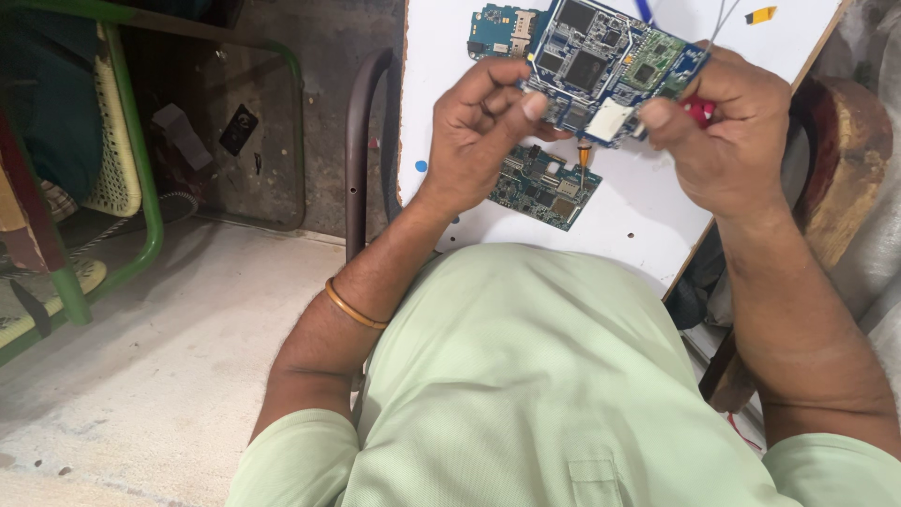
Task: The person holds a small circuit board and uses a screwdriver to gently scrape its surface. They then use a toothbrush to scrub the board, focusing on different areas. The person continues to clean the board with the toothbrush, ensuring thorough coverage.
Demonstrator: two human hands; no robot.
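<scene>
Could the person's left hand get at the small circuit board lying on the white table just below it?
Probably yes. The small circuit board lies bare on the white table, just beneath the left hand, with nothing over it. But that hand is gripping the large circuit board, so it would have to let go first.

Electronics repair workshop: bare circuit boards (544, 185) on a white worktable (648, 211)

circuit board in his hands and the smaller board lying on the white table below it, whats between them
In the head view, a screwdriver tip points down between the held circuit board and the smaller board; otherwise bare white table.
</scene>
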